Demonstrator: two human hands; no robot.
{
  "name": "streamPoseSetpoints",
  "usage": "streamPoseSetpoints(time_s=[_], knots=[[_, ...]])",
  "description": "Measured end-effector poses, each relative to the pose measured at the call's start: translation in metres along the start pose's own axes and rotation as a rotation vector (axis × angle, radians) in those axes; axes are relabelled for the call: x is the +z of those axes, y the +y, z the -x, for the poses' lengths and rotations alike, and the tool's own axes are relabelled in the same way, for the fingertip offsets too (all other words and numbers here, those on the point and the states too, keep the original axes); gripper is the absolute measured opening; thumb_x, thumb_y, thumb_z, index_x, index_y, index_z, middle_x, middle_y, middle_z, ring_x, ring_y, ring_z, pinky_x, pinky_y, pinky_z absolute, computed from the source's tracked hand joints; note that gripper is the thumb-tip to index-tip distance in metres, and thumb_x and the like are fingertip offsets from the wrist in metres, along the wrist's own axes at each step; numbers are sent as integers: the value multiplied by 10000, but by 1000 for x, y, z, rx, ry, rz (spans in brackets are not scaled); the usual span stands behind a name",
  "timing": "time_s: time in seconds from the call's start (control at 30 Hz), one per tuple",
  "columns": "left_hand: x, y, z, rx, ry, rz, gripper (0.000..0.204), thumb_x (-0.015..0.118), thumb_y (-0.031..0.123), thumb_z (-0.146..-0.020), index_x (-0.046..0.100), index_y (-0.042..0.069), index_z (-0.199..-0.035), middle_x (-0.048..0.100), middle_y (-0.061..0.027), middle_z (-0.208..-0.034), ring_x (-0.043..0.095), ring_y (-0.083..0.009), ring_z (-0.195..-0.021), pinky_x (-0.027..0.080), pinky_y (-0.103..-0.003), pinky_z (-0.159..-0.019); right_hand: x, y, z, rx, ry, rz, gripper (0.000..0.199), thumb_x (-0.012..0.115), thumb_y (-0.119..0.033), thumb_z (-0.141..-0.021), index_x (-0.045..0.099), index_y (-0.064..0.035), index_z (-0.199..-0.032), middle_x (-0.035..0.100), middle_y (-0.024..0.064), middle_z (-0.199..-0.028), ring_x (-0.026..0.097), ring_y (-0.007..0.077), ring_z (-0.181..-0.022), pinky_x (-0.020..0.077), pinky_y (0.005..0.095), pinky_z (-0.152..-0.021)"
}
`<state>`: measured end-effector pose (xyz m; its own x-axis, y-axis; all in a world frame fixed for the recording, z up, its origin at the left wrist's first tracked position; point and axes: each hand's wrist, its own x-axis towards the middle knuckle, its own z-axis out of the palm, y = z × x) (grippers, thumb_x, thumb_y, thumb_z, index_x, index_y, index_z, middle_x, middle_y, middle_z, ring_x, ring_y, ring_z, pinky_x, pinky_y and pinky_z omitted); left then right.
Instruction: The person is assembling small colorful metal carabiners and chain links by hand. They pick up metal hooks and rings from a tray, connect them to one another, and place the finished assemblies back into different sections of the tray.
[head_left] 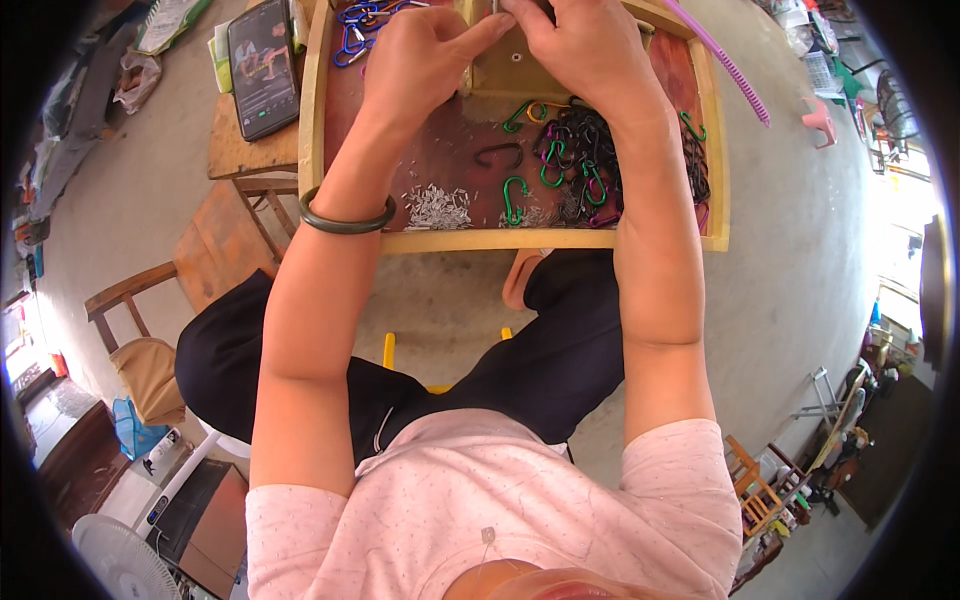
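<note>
My left hand (425, 62) and my right hand (592, 52) are raised over the far part of a wooden-rimmed tray (480, 240). Their thumbs and fingers close toward each other at the top edge, by a wooden block (502, 68) with a small hole. What the fingertips pinch is mostly cut off. Blue carabiners (355, 38) lie beside my left hand. Under my right forearm sits a heap of black carabiner pieces (585, 150), with green and purple ones mixed in. A green hook-shaped carabiner body (514, 202) lies near a pile of small silver pins (438, 208).
Left of the tray, a phone (263, 68) with a lit screen rests on a wooden stand (232, 140). A purple coiled strip (735, 75) sticks out past the right rim. A wooden chair (215, 245) stands at left, a fan (120, 555) at lower left.
</note>
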<state>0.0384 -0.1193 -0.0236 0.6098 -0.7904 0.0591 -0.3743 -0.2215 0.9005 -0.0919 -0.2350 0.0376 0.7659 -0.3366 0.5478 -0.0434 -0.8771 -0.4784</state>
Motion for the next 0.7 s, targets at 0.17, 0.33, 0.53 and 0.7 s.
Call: streamPoseSetpoints(time_s=[0.17,0.33,0.53,0.7], knots=[[-2,31,20,304,197,-481,325,815,324,-891,690,45,-781,603,-28,-618,558,-137,-526,425,-293,-526,-4,3,4,18,2,15,420,612,-32,-885,682,-4,-1297,719,266,-976,691,424,-888,529,477,-838],[-17,37,10,709,520,-796,656,890,347,-618,592,71,-1133,588,-108,-1109,554,-340,-1081,409,-457,-984,0,4,3,-77,58,71,402,625,-43,-868,706,-13,-1260,719,262,-960,686,429,-885,526,482,-832],[-20,28,4,750,599,-800,608,916,429,-578,622,85,-984,626,-58,-944,588,-285,-984,410,-422,-939,4,7,4,-119,93,64,378,629,-49,-854,724,-12,-1217,721,261,-964,688,429,-918,526,481,-857],[-22,26,5,700,572,-821,606,920,455,-581,616,90,-958,618,-59,-924,586,-279,-965,405,-420,-930,3,2,4,-74,46,75,376,626,-55,-850,731,-24,-1209,733,246,-997,698,415,-938,534,460,-885]])
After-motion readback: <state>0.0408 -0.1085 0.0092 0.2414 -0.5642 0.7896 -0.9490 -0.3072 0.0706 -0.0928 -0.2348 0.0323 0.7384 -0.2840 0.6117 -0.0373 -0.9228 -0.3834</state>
